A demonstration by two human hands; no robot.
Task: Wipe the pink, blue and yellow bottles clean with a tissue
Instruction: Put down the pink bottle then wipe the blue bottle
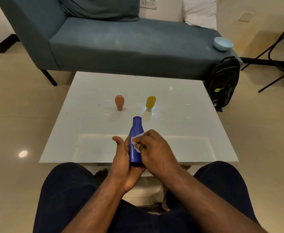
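A blue bottle (135,140) is held above the near edge of a white table (90,125), over the seated person's lap. It is cradled in the left hand (127,163), whose palm and curled fingers wrap its lower body from the left and beneath, the thumb stretched out to the side. The bottle is tilted away from the person, its open neck pointing toward the far side of the table. A crumpled white tissue (135,142) is pinched in the fingertips of the right hand (154,148) and pressed against the bottle's right side, just above the left hand's hold.

Beyond the held bottle, two others are seen standing on the table: a pink bottle (119,102) to the far left of the grip and a yellow bottle (150,103) to the far right, well apart from each other and from both hands.
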